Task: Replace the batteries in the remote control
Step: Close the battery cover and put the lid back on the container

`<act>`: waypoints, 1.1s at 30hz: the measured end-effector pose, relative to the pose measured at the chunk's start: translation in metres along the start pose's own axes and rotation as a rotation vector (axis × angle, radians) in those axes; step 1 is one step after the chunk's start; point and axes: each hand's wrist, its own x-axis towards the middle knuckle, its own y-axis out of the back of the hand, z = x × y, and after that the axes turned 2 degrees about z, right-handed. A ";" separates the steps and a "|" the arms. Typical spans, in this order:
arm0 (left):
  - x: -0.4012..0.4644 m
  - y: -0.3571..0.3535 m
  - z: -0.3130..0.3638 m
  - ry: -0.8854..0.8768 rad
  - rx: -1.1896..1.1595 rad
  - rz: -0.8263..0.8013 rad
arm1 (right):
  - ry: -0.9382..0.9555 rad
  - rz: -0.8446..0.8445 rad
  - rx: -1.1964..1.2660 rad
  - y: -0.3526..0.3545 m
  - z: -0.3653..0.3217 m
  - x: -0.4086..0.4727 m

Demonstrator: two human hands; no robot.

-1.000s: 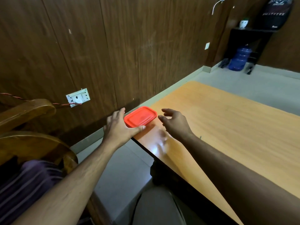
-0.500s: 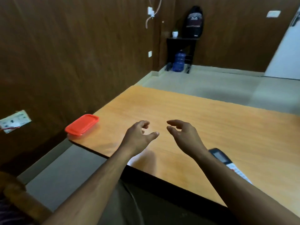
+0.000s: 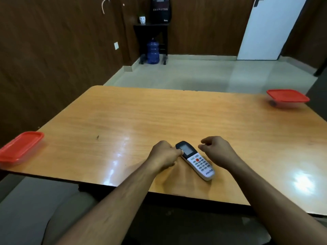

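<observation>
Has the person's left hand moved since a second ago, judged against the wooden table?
Yes. The left hand has left the table's left corner by the red-lidded container and now touches the white remote control.

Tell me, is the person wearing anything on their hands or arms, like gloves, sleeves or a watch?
Nothing shows: the left hand and right hand are bare, without gloves or visible rings. Both forearms are uncovered up to the picture's edge, with no sleeve, watch or band in sight.
</observation>
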 end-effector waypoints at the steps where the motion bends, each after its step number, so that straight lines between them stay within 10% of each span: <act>1: 0.001 -0.005 0.000 0.003 -0.001 -0.009 | -0.014 -0.031 -0.034 0.000 0.002 0.000; 11: 0.004 -0.019 0.002 -0.156 0.027 -0.135 | 0.013 -0.061 -0.011 -0.027 0.002 -0.008; 22: 0.095 0.000 0.050 -0.171 0.006 0.097 | -0.127 0.138 0.473 -0.037 -0.029 0.086; 33: 0.158 0.012 0.055 -0.143 0.093 0.047 | -0.118 0.123 0.194 -0.051 -0.047 0.147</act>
